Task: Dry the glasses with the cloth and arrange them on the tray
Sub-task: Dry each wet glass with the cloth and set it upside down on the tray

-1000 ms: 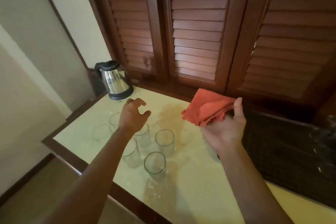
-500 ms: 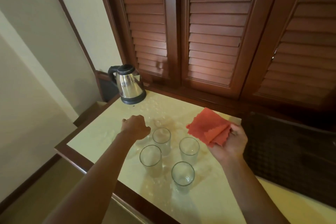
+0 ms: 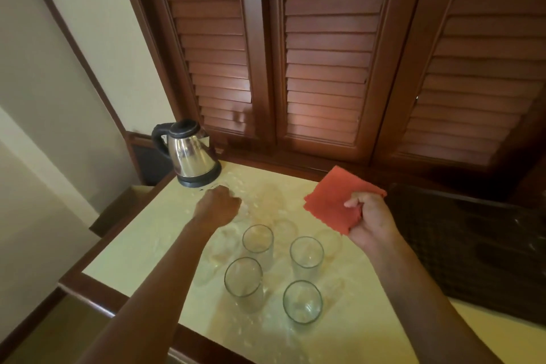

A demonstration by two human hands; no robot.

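Several clear glasses stand upright on the pale countertop [image 3: 141, 248]: two at the back [image 3: 258, 241] [image 3: 306, 254] and two nearer me [image 3: 243, 278] [image 3: 302, 300]. My left hand [image 3: 220, 205] is behind them, close to the kettle. Its fingers are curled round another glass [image 3: 229, 186], which is mostly hidden; only a faint rim shows past the knuckles. My right hand [image 3: 372, 221] is raised above the counter at the right and pinches a folded orange cloth [image 3: 331, 204]. A dark tray [image 3: 472, 245] lies on the counter just right of that hand.
A steel electric kettle [image 3: 192, 156] with a black handle and base stands in the back left corner. Brown louvred doors [image 3: 325, 68] rise right behind the counter. The counter's wooden front edge [image 3: 118, 297] runs along the left, and the surface looks wet.
My left hand, open and reaching over the glasses a second ago, has curled its fingers at the back of the group. The right hand with the cloth stays raised. My view has shifted left.
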